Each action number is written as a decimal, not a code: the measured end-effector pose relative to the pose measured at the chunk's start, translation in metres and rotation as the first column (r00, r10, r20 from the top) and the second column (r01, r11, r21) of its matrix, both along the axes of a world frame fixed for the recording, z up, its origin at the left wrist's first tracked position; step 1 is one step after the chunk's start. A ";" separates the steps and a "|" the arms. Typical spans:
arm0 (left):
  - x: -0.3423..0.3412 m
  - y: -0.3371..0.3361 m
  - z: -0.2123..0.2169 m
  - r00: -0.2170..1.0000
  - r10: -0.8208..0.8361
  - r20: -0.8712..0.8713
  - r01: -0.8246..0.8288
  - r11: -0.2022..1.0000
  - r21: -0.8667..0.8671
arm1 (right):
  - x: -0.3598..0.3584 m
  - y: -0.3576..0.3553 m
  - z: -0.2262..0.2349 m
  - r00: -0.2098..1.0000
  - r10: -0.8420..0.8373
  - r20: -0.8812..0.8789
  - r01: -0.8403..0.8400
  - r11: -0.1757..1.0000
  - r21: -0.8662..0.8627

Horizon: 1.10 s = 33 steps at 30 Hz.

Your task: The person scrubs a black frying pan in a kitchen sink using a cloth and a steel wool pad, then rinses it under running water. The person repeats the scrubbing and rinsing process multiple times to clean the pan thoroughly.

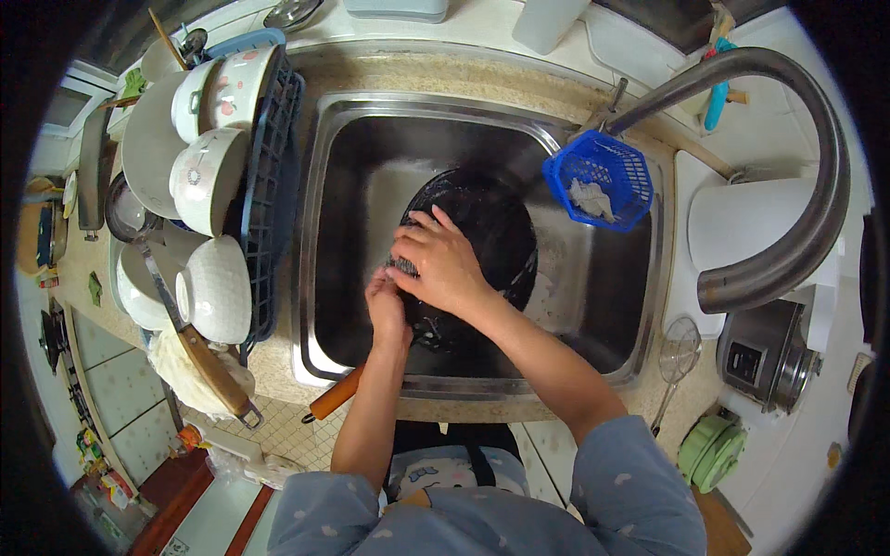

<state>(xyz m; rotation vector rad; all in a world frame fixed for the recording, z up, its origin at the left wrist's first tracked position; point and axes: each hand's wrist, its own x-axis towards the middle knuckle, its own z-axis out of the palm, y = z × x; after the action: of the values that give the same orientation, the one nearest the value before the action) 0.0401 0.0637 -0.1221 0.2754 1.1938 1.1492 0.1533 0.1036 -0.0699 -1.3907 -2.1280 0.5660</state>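
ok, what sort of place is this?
Likely a home kitchen: a metal sink with a black pan in it, and a rack of white bowls beside it.

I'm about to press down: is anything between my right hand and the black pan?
Yes, what looks like a grey scrubber lies under your right hand, over the black pan. Nothing else visible stands between them.

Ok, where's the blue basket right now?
In the head view, the blue basket is at the far right corner of the sink, by the faucet, right of the right hand.
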 end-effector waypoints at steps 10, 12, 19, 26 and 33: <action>-0.014 -0.012 0.031 0.922 0.135 -0.363 -0.036 0.963 0.267 | 0.025 0.037 0.017 0.962 -0.211 -0.174 0.213 0.977 -0.009; -0.013 -0.021 0.036 0.914 0.137 -0.382 -0.021 0.956 0.291 | 0.054 0.047 0.004 0.819 -0.537 -0.202 0.431 0.809 -0.400; -0.017 -0.030 0.038 0.829 0.106 -0.549 0.049 0.965 0.259 | 0.013 -0.002 0.044 0.982 -0.111 -0.154 0.115 0.993 0.014; -0.015 -0.035 0.038 0.810 0.079 -0.581 0.103 0.956 0.275 | -0.008 -0.023 0.053 0.975 0.190 0.115 -0.196 0.980 0.041; -0.018 -0.039 0.017 0.741 0.121 -0.660 0.073 0.964 0.257 | 0.066 0.030 0.024 0.971 -0.060 -0.233 0.009 0.977 -0.212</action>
<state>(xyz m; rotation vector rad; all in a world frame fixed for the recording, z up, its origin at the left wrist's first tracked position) 0.0221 0.0248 -0.1051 0.9563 1.6713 1.2788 0.2195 0.1337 -0.0464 -1.3883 -1.8914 0.9176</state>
